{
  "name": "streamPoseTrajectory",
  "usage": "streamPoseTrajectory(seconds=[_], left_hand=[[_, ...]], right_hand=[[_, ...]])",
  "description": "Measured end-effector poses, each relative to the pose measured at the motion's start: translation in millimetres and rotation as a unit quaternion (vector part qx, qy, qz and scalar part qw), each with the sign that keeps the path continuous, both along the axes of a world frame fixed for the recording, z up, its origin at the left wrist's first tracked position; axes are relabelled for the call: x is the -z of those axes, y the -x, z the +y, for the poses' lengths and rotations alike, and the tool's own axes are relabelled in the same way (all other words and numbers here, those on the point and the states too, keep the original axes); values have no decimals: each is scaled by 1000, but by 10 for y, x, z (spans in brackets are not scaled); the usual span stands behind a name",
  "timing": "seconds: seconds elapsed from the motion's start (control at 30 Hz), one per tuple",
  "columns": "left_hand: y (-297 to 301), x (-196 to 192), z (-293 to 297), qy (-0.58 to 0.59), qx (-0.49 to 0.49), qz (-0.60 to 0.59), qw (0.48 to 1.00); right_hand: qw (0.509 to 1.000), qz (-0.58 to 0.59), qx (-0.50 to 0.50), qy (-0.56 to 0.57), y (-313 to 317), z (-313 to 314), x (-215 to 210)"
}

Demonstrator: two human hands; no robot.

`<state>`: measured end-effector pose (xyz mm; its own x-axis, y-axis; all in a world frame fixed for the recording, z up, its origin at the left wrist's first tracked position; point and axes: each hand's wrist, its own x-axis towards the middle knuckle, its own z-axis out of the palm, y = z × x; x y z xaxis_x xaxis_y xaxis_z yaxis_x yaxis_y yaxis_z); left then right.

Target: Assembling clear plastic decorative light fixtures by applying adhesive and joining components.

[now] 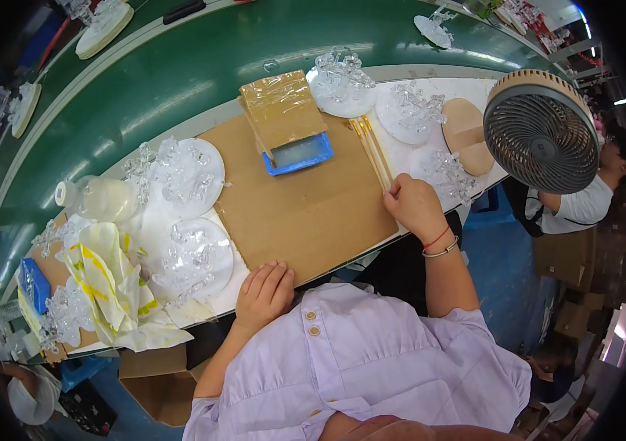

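My left hand (264,295) lies on the near edge of a brown cardboard sheet (306,213), fingers stretched out and holding nothing. At the sheet's right side my right hand (414,206) is closed, its fingertips pinching the near ends of thin wooden paintbrushes (373,151). These lie side by side, pointing away from me; the fingers hide their ends. Toward the far side of the sheet stands a shallow blue tray (300,166) with a whitish, wet-looking inside. A tape-wrapped cardboard flap (278,110) leans over the tray's back part.
White discs piled with clear plastic pieces (188,176) stand left and right of the sheet. A round fan (541,132) is at the right, near a tan disc (467,136). A clear bottle (100,197) and crumpled yellow-white plastic (111,283) lie left. A green conveyor belt (232,55) runs behind.
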<state>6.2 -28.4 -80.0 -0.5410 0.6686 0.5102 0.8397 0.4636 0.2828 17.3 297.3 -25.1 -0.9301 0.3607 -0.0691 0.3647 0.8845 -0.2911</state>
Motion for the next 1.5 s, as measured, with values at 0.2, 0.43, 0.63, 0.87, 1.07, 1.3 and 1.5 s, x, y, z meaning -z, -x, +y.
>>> streamPoseTrajectory(seconds=[0.2,0.43,0.63,0.87,1.07,1.3,1.5], left_hand=[[6,-108,32,-7,0,-28,1000],[-18,-122,38,-20,0,-21,1000],[-59,-136,29,-31,-15,-44,998],[-112,-904,431,-249,9,-442,862],[-56,-1014,618,-449,44,-610,652],[-97,-1015,638,-474,30,-597,646],[-126,-882,664,-511,39,-682,522]], right_hand=[[998,21,-7,-51,-235,-54,-99],[992,125,11,31,-572,-122,-229],[970,216,-21,110,-696,-202,-142],[921,291,-183,185,-1070,-449,-229],[903,310,-230,187,-1162,-496,-155],[877,314,-189,312,-1217,-459,-42],[609,364,-91,699,-1047,-604,-181]])
